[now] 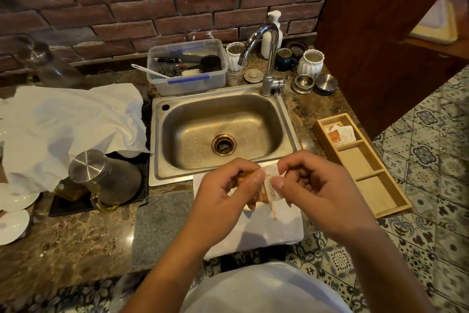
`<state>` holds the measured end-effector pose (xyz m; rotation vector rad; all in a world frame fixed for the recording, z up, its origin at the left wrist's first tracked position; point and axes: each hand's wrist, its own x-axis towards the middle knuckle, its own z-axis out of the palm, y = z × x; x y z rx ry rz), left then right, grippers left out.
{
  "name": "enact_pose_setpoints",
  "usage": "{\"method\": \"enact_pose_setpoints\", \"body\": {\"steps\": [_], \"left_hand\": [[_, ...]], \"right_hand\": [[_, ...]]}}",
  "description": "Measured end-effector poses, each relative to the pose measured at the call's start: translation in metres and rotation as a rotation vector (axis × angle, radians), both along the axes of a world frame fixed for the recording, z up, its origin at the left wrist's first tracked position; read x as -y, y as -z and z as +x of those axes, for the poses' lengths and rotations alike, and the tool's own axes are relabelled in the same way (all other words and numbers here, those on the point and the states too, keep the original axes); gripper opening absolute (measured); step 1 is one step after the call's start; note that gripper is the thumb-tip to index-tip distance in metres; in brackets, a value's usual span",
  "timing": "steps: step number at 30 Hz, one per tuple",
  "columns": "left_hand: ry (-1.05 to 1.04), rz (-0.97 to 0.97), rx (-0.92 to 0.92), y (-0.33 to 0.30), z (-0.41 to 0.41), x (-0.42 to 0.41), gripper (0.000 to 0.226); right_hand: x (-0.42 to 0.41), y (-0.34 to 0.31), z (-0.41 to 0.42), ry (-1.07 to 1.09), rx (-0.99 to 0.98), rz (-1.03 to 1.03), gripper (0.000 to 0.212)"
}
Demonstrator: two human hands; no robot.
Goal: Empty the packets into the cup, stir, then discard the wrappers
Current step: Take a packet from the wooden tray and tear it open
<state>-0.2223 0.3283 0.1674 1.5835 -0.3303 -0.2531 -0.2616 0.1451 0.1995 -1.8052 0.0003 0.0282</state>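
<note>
Both hands meet in front of the sink, over a white cloth [269, 231] at the counter's front edge. My left hand [223, 191] and my right hand [312, 186] pinch a small white and orange packet [269, 187] between thumbs and forefingers. A thin wooden stick [273, 211] hangs down from the same grip. The cup is hidden beneath my hands; only a pale rim sliver [250, 207] may show. More orange and white packets [338, 133] lie in the far compartment of a wooden tray [375, 186] at the right.
A steel sink [223, 132] with a tap [266, 59] lies straight ahead. Behind it stand a plastic tub [190, 79] of utensils, white pots and small steel cups. To the left: a crumpled white cloth [71, 125], a glass kettle [101, 175] on a black mat, white saucers [12, 226].
</note>
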Motion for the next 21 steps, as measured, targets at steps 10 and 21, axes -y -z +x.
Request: {"method": "enact_pose_setpoints", "body": {"steps": [10,21], "left_hand": [[0.105,0.015,-0.048,-0.0021,0.0,-0.0023,0.016],[0.097,-0.003,-0.066,-0.005,-0.0032,-0.0049,0.019]], "right_hand": [[0.0027,0.0006,0.0015,-0.052,-0.004,-0.039,0.002],[0.0056,0.0009,0.0015,-0.258,-0.037,-0.104,0.02]]}}
